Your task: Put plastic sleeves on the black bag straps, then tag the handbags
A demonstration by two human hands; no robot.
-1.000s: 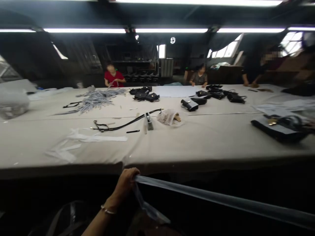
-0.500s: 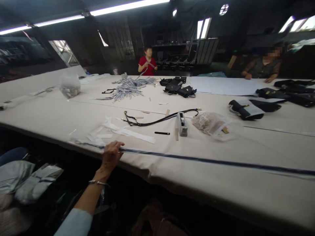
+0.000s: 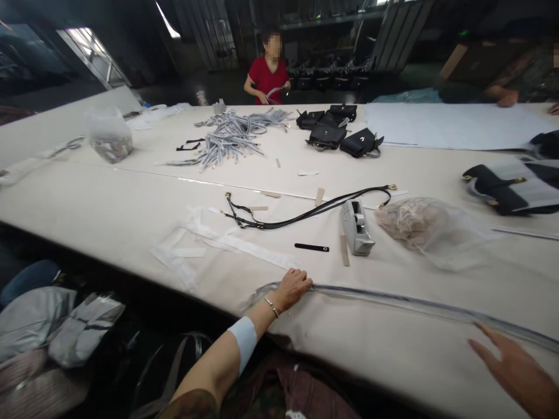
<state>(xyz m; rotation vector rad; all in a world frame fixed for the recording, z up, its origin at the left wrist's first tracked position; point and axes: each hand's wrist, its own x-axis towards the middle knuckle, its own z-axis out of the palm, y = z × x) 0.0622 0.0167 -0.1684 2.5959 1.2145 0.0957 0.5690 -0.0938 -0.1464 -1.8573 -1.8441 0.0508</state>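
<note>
My left hand (image 3: 293, 288) is closed on a long dark strap (image 3: 406, 300) in what looks like a clear plastic wrap, close to the near table edge. A short end of the wrap curls out to the left of that hand. The strap runs right across the cloth toward my right hand (image 3: 517, 366). That hand is blurred, with thumb and fingers apart, at the near side of the strap. Just beyond the strap lie a short black leather tab (image 3: 311, 248) and a grey tape dispenser (image 3: 358, 228).
Black straps with gold clasps (image 3: 297, 216) and a plastic bag of beige pieces (image 3: 419, 224) lie mid-table. Farther off are a heap of grey straps (image 3: 238, 135) and several black bags (image 3: 327, 135). A person in red (image 3: 269, 71) handles a grey strap across the table.
My left hand has moved right along the table with the wrapped strap, whose left end has come along and now curls. My right hand has come into view at the right. The view has tilted down.
</note>
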